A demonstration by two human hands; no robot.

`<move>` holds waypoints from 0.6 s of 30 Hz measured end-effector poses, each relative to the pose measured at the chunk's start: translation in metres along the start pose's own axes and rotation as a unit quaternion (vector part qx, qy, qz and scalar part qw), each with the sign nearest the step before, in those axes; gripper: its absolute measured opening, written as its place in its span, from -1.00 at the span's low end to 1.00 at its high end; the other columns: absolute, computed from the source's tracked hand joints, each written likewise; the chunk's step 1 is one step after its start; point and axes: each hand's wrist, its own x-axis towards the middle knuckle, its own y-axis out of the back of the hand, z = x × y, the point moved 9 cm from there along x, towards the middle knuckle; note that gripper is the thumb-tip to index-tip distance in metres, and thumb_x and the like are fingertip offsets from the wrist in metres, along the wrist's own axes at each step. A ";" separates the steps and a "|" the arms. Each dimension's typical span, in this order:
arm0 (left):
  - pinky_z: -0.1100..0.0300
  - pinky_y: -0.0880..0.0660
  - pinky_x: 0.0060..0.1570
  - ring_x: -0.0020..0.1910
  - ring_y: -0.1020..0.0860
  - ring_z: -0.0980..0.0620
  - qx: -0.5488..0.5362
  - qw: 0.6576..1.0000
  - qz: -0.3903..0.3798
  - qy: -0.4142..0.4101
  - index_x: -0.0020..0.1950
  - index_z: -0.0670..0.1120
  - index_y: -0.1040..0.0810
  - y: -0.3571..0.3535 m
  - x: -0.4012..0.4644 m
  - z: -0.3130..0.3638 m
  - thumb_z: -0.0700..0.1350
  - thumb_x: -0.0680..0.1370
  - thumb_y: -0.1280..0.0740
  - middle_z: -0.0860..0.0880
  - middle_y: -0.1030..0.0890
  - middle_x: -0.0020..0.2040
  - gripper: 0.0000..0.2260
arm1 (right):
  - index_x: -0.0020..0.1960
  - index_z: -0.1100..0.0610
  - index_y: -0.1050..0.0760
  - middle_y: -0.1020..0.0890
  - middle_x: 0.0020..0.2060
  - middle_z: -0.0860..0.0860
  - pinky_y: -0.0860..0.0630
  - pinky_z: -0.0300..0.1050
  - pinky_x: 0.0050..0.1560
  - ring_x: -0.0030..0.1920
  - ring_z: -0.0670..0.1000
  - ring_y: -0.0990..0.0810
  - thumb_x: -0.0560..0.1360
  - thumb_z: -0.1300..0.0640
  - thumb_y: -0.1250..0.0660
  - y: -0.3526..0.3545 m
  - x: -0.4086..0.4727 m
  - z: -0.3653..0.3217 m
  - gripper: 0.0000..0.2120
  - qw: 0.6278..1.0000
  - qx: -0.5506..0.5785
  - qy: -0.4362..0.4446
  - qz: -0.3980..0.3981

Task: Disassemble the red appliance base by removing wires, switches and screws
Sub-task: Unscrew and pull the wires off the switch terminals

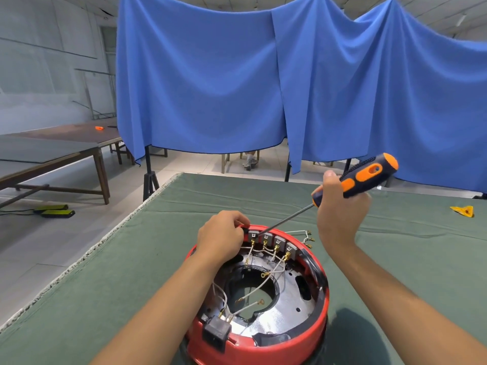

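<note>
The red appliance base sits on the green tabletop. My left hand grips its far rim; my right hand grips the screwdriver, tip at the leftmost switch. I pry gently, avoiding the wires.

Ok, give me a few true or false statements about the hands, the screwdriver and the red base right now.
1. The right hand holds the screwdriver. True.
2. The screwdriver tip is at the black socket. False: it is at the leftmost switch on the far rim.
3. The left hand grips the red base at its far rim. True.
4. All wires are out of the base. False: several still run to the switches.
</note>
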 end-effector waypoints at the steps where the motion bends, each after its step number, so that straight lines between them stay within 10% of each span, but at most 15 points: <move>1: 0.15 -0.42 0.06 0.09 -0.54 0.08 0.001 1.000 0.002 0.001 0.02 0.12 -0.61 0.000 0.000 0.000 -0.20 0.50 -0.23 0.15 -0.63 0.03 -0.73 | -0.49 0.12 -0.40 -0.49 -0.63 -0.11 -0.43 -0.34 -0.44 -0.57 -0.16 -0.45 0.35 0.00 -0.29 -0.003 -0.001 -0.002 -0.70 1.000 -0.008 0.009 -0.013; 10: 0.09 -0.49 0.07 0.05 -0.55 0.05 -0.004 1.000 0.004 0.004 0.01 0.08 -0.62 -0.001 0.002 0.002 -0.24 0.48 -0.23 0.10 -0.63 0.00 -0.72 | -0.52 0.04 -0.30 -0.42 -0.62 -0.05 -0.47 -0.01 -0.40 -0.49 0.05 -0.45 0.31 0.00 -0.26 -0.038 0.030 0.001 -0.72 0.989 -0.127 0.002 -0.077; 18: 0.12 -0.48 0.05 0.04 -0.54 0.07 -0.006 1.000 0.005 0.001 0.00 0.10 -0.62 -0.002 0.005 -0.001 -0.22 0.48 -0.23 0.12 -0.63 -0.02 -0.73 | -0.45 0.08 -0.39 -0.48 -0.63 -0.10 -0.40 -0.14 -0.36 -0.51 -0.03 -0.44 0.33 0.00 -0.23 -0.039 0.053 0.048 -0.77 0.973 -0.192 -0.119 -0.046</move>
